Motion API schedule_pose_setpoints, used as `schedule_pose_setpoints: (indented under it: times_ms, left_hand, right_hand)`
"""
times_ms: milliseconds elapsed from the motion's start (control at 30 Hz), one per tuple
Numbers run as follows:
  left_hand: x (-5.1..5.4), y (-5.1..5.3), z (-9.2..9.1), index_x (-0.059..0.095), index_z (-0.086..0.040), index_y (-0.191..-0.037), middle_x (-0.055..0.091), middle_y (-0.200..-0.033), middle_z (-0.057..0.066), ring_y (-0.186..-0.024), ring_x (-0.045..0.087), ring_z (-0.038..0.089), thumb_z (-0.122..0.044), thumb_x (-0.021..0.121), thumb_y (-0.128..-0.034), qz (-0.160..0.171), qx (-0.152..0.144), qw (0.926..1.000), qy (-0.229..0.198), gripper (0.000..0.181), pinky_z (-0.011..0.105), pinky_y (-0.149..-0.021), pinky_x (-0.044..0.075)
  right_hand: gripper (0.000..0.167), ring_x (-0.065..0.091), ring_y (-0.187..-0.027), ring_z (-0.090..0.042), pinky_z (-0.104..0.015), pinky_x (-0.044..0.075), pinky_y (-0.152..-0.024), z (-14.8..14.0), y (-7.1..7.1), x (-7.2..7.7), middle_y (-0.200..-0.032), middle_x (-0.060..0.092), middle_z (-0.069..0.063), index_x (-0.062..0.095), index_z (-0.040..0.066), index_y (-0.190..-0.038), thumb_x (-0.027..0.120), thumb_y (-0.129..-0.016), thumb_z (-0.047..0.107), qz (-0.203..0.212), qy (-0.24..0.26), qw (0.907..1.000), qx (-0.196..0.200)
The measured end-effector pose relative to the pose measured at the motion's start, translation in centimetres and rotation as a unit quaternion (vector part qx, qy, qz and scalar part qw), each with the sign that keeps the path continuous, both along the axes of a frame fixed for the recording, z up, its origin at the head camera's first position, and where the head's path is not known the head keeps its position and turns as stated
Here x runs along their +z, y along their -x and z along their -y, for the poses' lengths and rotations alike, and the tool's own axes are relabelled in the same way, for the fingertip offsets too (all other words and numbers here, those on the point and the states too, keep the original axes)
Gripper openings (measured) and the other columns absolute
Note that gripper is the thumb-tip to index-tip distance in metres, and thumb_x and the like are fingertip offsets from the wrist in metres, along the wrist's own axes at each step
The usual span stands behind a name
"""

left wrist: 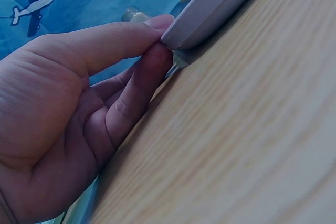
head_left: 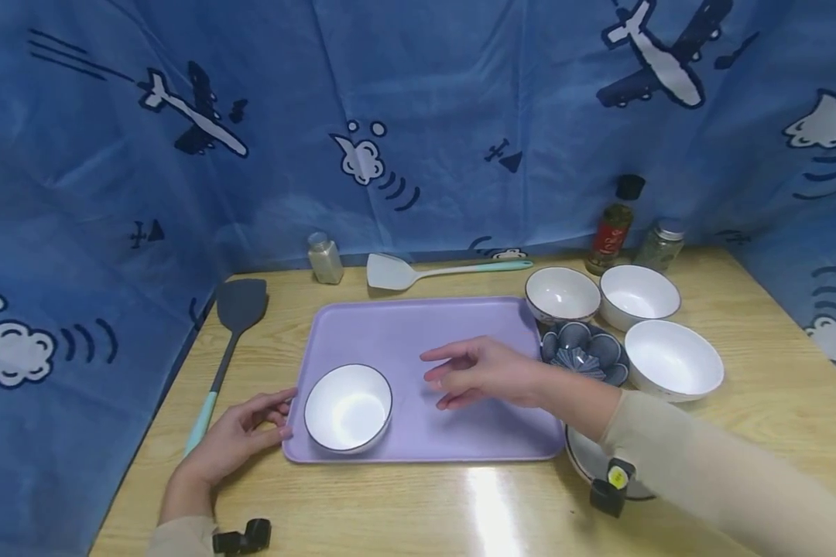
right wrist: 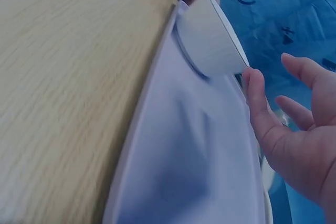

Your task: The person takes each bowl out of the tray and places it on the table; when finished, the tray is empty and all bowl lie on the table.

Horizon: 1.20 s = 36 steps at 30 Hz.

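Note:
A lavender tray (head_left: 404, 329) lies on the wooden table, with a white dark-rimmed bowl (head_left: 348, 410) standing on its left front part. My left hand (head_left: 230, 441) is at the tray's left edge. In the left wrist view, thumb and index finger pinch the tray rim (left wrist: 210, 14). Over the middle of the tray, my right hand (head_left: 484, 373) hovers with fingers spread and nothing held. The right wrist view shows this hand (right wrist: 299, 135) apart from the white bowl (right wrist: 207, 38).
On the right stand white bowls (head_left: 672, 360), a dark petal-shaped dish (head_left: 577, 352) and a plate (head_left: 602, 460) partly under my forearm. A dark spatula (head_left: 240, 309) lies left; a pale spatula (head_left: 390, 272), shaker (head_left: 325, 259), bottle (head_left: 611, 232) and jar (head_left: 660, 246) are behind.

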<state>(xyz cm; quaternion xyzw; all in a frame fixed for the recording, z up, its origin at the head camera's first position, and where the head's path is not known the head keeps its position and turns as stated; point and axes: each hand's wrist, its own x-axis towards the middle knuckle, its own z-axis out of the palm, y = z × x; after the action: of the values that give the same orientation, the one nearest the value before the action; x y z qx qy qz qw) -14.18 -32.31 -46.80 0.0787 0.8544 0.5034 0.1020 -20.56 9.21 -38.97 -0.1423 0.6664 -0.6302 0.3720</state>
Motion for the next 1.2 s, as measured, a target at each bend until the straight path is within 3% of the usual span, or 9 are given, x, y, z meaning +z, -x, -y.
schedule_pose_setpoints:
  times_ms: [267, 500, 667, 1000, 1200]
  left_hand:
    - [0.1, 0.3, -0.1, 0.054, -0.009, -0.143, 0.061, -0.119, 0.013, -0.097, 0.062, 0.009, -0.023, 0.076, -0.0892, -0.002, -0.002, 1.0, -0.005, 0.059, 0.018, -0.086, 0.048]
    - [-0.1, 0.3, -0.4, 0.053, -0.005, -0.143, 0.06, -0.118, 0.015, -0.097, 0.062, 0.009, -0.02, 0.075, -0.0897, -0.009, -0.014, 0.9997, -0.016, 0.06, 0.017, -0.086, 0.048]
    - [0.0, 0.2, -0.1, 0.054, -0.009, -0.143, 0.06, -0.118, 0.013, -0.097, 0.062, 0.009, -0.022, 0.076, -0.089, 0.002, -0.002, 0.9999, -0.014, 0.06, 0.018, -0.085, 0.048]
    - [0.0, 0.3, 0.2, 0.053, -0.008, -0.144, 0.06, -0.118, 0.014, -0.097, 0.061, 0.009, -0.02, 0.074, -0.0907, -0.006, -0.013, 0.9998, -0.016, 0.059, 0.017, -0.086, 0.048]
    - [-0.1, 0.2, 0.3, 0.053, -0.009, -0.144, 0.06, -0.117, 0.014, -0.097, 0.062, 0.009, -0.02, 0.074, -0.0906, -0.01, -0.015, 0.9997, -0.017, 0.058, 0.017, -0.086, 0.047]
  right_hand:
    - [0.062, 0.073, -0.088, -0.026, -0.044, 0.058, -0.087, 3.5, 0.2, -1.2, -0.125, 0.062, -0.028, 0.043, 0.001, -0.149, 0.069, -0.093, 0.011, 0.023, 0.02, 0.9995, 0.006]
    - [0.063, 0.073, -0.084, -0.026, -0.044, 0.059, -0.084, 5.2, 0.4, -1.8, -0.129, 0.061, -0.022, 0.043, 0.005, -0.15, 0.069, -0.093, 0.009, 0.033, 0.023, 0.9992, 0.006]
    - [0.064, 0.074, -0.081, -0.028, -0.044, 0.059, -0.081, 6.4, 0.5, -2.3, -0.134, 0.059, -0.022, 0.043, 0.01, -0.151, 0.069, -0.092, 0.01, 0.05, 0.013, 0.9984, 0.02]
    - [0.07, 0.072, -0.077, -0.029, -0.044, 0.06, -0.078, 7.5, 0.5, -2.8, -0.125, 0.059, -0.02, 0.041, 0.015, -0.153, 0.068, -0.09, 0.0, 0.079, 0.025, 0.9961, 0.032]
    - [0.07, 0.072, -0.072, -0.025, -0.036, 0.061, -0.071, 7.7, 0.0, -2.8, -0.122, 0.06, -0.02, 0.041, 0.016, -0.152, 0.064, -0.089, -0.004, 0.079, 0.037, 0.996, 0.02]
